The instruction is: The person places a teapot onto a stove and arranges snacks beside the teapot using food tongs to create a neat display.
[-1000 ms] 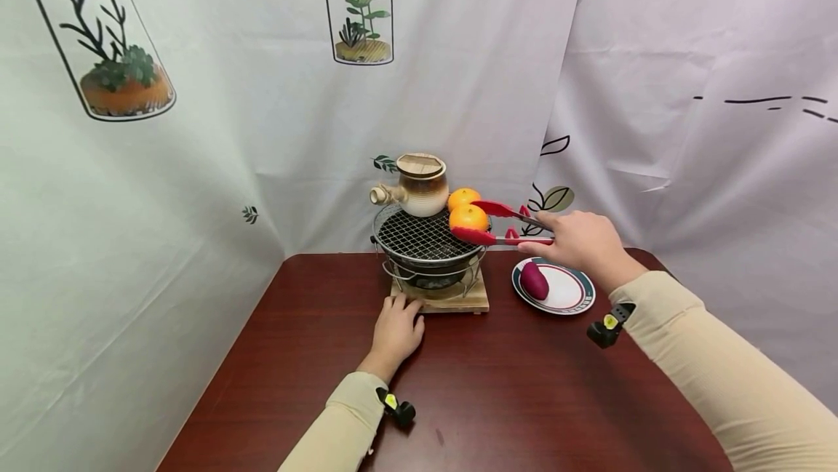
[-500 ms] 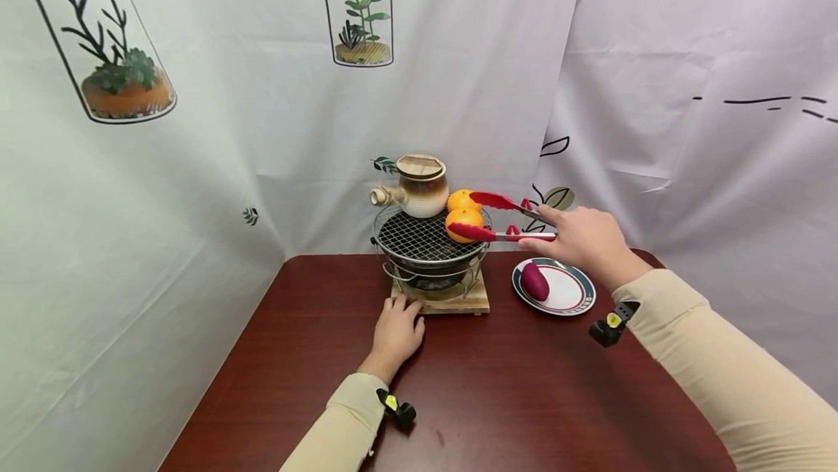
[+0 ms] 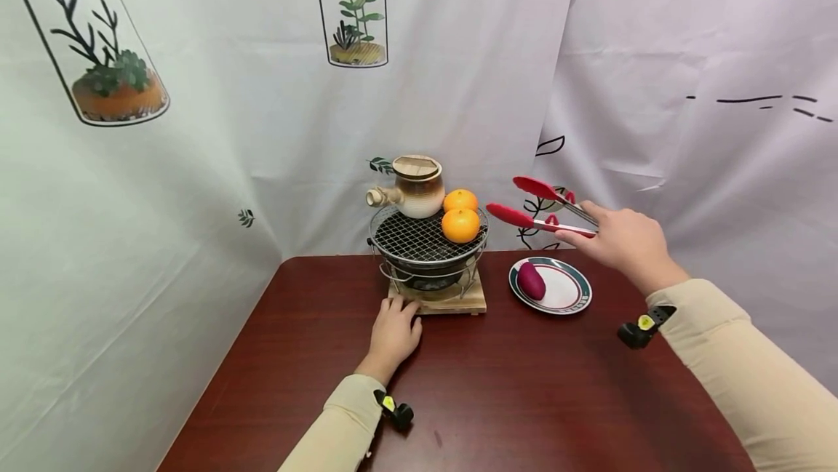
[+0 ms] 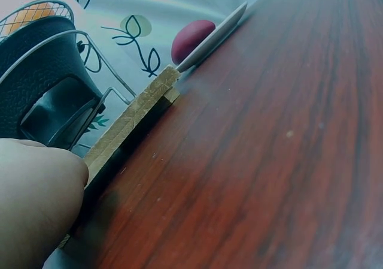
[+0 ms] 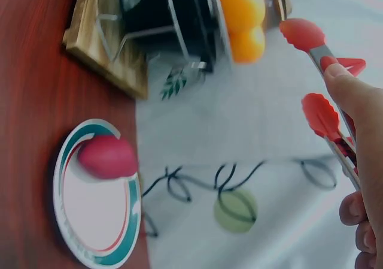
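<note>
My right hand (image 3: 631,246) grips a pair of red-tipped metal tongs (image 3: 517,216), spread apart with nothing between the tips, held in the air right of the grill. On the round wire grill (image 3: 409,237) sit two oranges, the front orange (image 3: 461,226) and the back orange (image 3: 460,200), at its right side. Left of them stands a brown-and-white clay pot (image 3: 420,192) with a wooden lid and a side handle. My left hand (image 3: 395,332) rests at the front edge of the wooden board (image 3: 452,302) under the grill; its fingertips are hidden in the left wrist view.
A white plate (image 3: 568,290) with a green rim stands right of the grill, bearing a purple sweet potato (image 3: 531,281). All of it is on a dark red wooden table (image 3: 497,385). A printed white curtain (image 3: 471,79) hangs behind the table.
The tongs were around the front orange; they have let it go on the grill and moved right with my right hand. My left hand stays at the board.
</note>
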`<state>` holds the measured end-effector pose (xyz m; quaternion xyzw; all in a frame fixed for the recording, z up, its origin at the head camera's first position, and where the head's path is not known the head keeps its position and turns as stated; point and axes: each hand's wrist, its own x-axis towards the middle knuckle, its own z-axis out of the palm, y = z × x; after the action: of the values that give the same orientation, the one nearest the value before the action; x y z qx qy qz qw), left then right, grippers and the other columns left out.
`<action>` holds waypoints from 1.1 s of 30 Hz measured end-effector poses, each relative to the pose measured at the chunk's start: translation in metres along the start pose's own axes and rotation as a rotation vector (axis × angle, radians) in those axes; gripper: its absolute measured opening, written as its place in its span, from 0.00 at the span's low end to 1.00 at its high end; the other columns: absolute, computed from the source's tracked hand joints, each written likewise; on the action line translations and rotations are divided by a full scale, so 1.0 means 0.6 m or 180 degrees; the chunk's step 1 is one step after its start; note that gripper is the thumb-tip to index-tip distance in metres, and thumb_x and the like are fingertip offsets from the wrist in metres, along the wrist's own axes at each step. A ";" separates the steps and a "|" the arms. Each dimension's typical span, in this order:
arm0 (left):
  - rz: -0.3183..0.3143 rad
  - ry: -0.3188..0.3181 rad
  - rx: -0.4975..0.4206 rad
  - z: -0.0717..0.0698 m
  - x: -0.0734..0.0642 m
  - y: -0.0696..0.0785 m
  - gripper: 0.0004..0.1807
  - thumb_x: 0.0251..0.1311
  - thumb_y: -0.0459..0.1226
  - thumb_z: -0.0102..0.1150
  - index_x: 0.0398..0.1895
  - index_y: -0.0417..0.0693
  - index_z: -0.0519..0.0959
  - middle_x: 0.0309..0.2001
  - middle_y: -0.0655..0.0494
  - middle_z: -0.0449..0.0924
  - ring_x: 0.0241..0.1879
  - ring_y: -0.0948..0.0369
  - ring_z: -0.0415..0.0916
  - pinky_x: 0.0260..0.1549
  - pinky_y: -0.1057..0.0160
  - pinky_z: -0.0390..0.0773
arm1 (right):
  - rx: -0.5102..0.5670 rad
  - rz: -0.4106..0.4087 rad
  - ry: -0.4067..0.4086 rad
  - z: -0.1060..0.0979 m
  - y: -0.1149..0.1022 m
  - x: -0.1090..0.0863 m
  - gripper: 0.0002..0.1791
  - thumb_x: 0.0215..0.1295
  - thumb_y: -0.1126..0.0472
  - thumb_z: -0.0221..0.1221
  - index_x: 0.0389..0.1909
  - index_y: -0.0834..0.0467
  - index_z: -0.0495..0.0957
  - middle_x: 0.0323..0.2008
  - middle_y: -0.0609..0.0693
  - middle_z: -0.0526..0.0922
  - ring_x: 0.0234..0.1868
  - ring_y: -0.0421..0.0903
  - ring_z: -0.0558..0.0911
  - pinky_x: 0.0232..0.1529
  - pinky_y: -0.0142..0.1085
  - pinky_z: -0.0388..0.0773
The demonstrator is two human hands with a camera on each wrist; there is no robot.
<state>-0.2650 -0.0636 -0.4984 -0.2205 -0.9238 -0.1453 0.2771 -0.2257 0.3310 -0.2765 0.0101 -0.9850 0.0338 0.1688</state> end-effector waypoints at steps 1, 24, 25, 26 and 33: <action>0.0004 0.0005 0.0002 0.000 0.000 0.000 0.15 0.60 0.38 0.65 0.51 0.48 0.85 0.50 0.45 0.78 0.46 0.43 0.71 0.51 0.50 0.75 | 0.0000 0.0027 -0.0004 0.004 0.009 -0.002 0.58 0.53 0.14 0.45 0.72 0.54 0.68 0.42 0.68 0.83 0.38 0.63 0.81 0.24 0.53 0.73; 0.0022 0.0055 0.0025 -0.001 0.001 0.003 0.15 0.59 0.38 0.65 0.50 0.47 0.85 0.49 0.44 0.78 0.46 0.43 0.71 0.51 0.50 0.75 | 0.0079 0.0263 -0.0575 0.145 0.095 -0.067 0.60 0.57 0.15 0.42 0.67 0.65 0.71 0.50 0.71 0.81 0.42 0.63 0.80 0.25 0.52 0.76; 0.0023 0.0047 0.0026 -0.001 0.001 0.003 0.15 0.59 0.38 0.65 0.50 0.47 0.85 0.49 0.44 0.78 0.46 0.43 0.71 0.51 0.50 0.74 | 0.0085 0.0253 -0.0592 0.149 0.095 -0.069 0.61 0.57 0.15 0.42 0.67 0.66 0.71 0.49 0.71 0.81 0.41 0.63 0.81 0.25 0.50 0.76; 0.0023 0.0043 0.0033 -0.001 0.001 0.003 0.15 0.59 0.38 0.65 0.50 0.47 0.85 0.49 0.44 0.78 0.46 0.43 0.71 0.51 0.50 0.74 | 0.0093 0.0245 -0.0604 0.153 0.095 -0.070 0.61 0.57 0.15 0.42 0.66 0.66 0.71 0.49 0.71 0.81 0.41 0.62 0.81 0.24 0.50 0.75; 0.0035 0.0058 0.0054 0.000 -0.001 0.001 0.15 0.59 0.38 0.65 0.50 0.47 0.85 0.49 0.45 0.78 0.46 0.43 0.71 0.51 0.50 0.75 | 0.0186 0.0242 -0.0666 0.177 0.093 -0.079 0.61 0.56 0.15 0.44 0.66 0.67 0.73 0.52 0.72 0.80 0.43 0.64 0.81 0.28 0.55 0.78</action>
<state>-0.2647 -0.0633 -0.4987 -0.2220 -0.9212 -0.1380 0.2882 -0.2180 0.3796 -0.3959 -0.0188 -0.9955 0.0676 0.0633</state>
